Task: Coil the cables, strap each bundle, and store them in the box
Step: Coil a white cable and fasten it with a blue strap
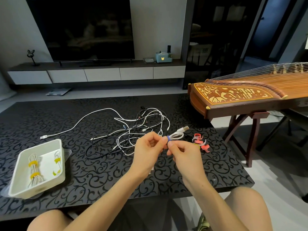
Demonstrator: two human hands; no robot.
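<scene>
In the white box [38,189], near the left front corner of the table [100,172], we see two strapped white coils: a larger bundle [34,170] with two yellow straps and a smaller bundle [57,160] with one. Bare tabletop lies between the box and our hands, the tangle of loose cables [138,130] sits mid-table, and a few red straps [200,140] lie near the right edge. Our left hand [148,147] and right hand [183,152] both pinch one small white coil [177,135] at its blue strap [169,139], above the table.
</scene>
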